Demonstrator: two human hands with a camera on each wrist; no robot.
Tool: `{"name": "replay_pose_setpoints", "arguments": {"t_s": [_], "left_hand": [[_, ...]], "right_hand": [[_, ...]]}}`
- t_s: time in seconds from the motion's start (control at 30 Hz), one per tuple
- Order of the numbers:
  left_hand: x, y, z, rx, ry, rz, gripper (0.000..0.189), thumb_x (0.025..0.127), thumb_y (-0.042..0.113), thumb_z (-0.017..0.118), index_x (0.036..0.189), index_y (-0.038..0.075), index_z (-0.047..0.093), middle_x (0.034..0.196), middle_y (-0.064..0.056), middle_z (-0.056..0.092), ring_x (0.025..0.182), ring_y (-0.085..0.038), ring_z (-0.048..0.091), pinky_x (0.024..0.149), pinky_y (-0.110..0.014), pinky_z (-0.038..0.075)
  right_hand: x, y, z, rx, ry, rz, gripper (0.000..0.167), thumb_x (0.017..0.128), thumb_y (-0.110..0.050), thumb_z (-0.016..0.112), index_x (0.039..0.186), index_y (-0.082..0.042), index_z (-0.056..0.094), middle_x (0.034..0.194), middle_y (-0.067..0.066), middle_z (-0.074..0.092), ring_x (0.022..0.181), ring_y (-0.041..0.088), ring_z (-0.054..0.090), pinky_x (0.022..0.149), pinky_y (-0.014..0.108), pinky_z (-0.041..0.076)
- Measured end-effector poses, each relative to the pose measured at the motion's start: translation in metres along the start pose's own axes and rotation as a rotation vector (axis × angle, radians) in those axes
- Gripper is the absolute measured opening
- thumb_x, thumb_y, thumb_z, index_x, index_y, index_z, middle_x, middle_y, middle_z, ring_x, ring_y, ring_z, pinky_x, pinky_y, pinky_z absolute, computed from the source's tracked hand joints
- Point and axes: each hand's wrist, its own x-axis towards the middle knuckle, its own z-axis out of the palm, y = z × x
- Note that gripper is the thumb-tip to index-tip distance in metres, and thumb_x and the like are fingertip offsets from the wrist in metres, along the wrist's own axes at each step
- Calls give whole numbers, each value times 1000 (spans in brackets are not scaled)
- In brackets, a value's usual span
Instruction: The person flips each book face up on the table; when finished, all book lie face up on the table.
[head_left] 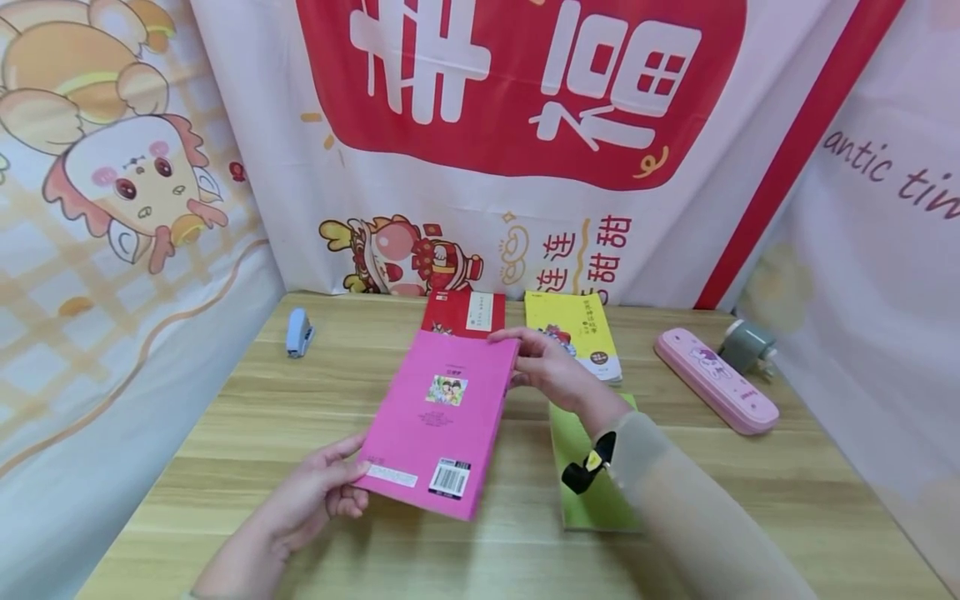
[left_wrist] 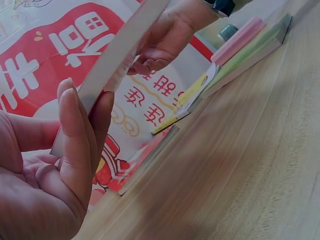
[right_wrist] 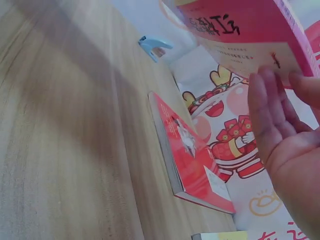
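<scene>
A pink book (head_left: 442,425) is held up off the table with its back cover and barcode facing the head camera. At its near left corner, my left hand (head_left: 326,487) grips the edge between thumb and fingers. My right hand (head_left: 551,367) holds the far right corner, thumb on one side and fingers beneath. In the right wrist view, the front cover of the pink book (right_wrist: 240,40) shows, with dark lettering. Below and behind it lies a red book (head_left: 465,312), partly hidden by the pink one. The left wrist view shows the pink book's page edge (left_wrist: 112,60).
On the wooden table (head_left: 247,433) lie a yellow book (head_left: 573,321) at the back and a green book (head_left: 592,500) partly under my right forearm. A blue stapler (head_left: 298,333) stands back left. At right are a pink pencil case (head_left: 716,379) and a grey-green object (head_left: 747,346).
</scene>
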Motion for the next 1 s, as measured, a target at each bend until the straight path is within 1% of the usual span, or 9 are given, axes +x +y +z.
{"name": "replay_pose_setpoints", "arguments": {"t_s": [0.13, 0.2, 0.37, 0.5, 0.6, 0.67, 0.8, 0.9, 1.0], "left_hand": [[2, -2, -2, -19, -44, 5, 67, 101, 6, 49, 150, -11, 6, 88, -6, 71, 62, -6, 62, 58, -17, 55], [4, -4, -3, -39, -56, -16, 66, 102, 6, 48, 150, -12, 6, 88, -5, 71, 61, -5, 61, 57, -16, 53], [7, -9, 0, -77, -34, -65, 69, 99, 7, 52, 150, -12, 9, 88, -4, 72, 58, -2, 57, 51, -12, 49], [9, -12, 2, -72, -42, -55, 58, 99, 7, 53, 147, -13, 27, 83, -1, 71, 57, 0, 55, 49, -11, 46], [11, -13, 3, -81, -85, -54, 49, 100, 7, 50, 144, -10, 38, 82, 1, 68, 59, -1, 55, 50, -10, 44], [13, -15, 4, -87, -98, -60, 49, 100, 6, 49, 145, -10, 36, 82, 1, 66, 61, -1, 54, 49, -10, 43], [17, -20, 7, -93, -70, -82, 62, 99, 5, 50, 150, -10, 19, 88, -5, 66, 61, -2, 53, 48, -11, 41], [20, -22, 9, -86, -35, -100, 66, 100, 10, 51, 150, -12, 16, 91, -9, 66, 58, -2, 51, 47, -11, 41], [21, -24, 12, -80, -18, -111, 64, 102, 17, 50, 148, -14, 18, 90, -9, 66, 57, -2, 50, 47, -11, 41]], "right_hand": [[-1, -1, -3, -43, -38, -15, 36, 101, -5, 51, 137, -7, 52, 135, 19, 51, 119, 35, 54, 99, 47, 48], [-1, -1, -4, -59, -64, -28, 36, 101, -5, 51, 138, -4, 49, 136, 20, 50, 122, 35, 52, 104, 47, 44], [-2, -7, -3, -77, -97, -66, 34, 102, -5, 50, 136, -3, 49, 139, 18, 49, 125, 35, 48, 105, 45, 43], [-1, -11, -1, -108, -63, -76, 30, 101, -7, 53, 131, -2, 52, 127, 20, 53, 119, 33, 49, 100, 43, 45], [-1, -13, -1, -111, -24, -88, 26, 100, -6, 55, 126, 0, 53, 120, 18, 55, 115, 30, 50, 102, 46, 42], [-1, -14, -1, -105, 0, -95, 22, 100, -5, 55, 121, 0, 53, 117, 16, 55, 114, 28, 50, 104, 46, 41], [-1, -16, 0, -101, 38, -102, 18, 100, -3, 54, 118, -8, 55, 114, 12, 55, 112, 25, 51, 101, 40, 44], [-1, -19, 2, -93, 60, -94, 18, 100, -5, 54, 118, -9, 55, 113, 12, 54, 111, 26, 51, 97, 38, 45], [-1, -21, 3, -86, 91, -67, 18, 101, -7, 54, 120, -8, 53, 115, 13, 53, 112, 27, 51, 98, 39, 45]]}}
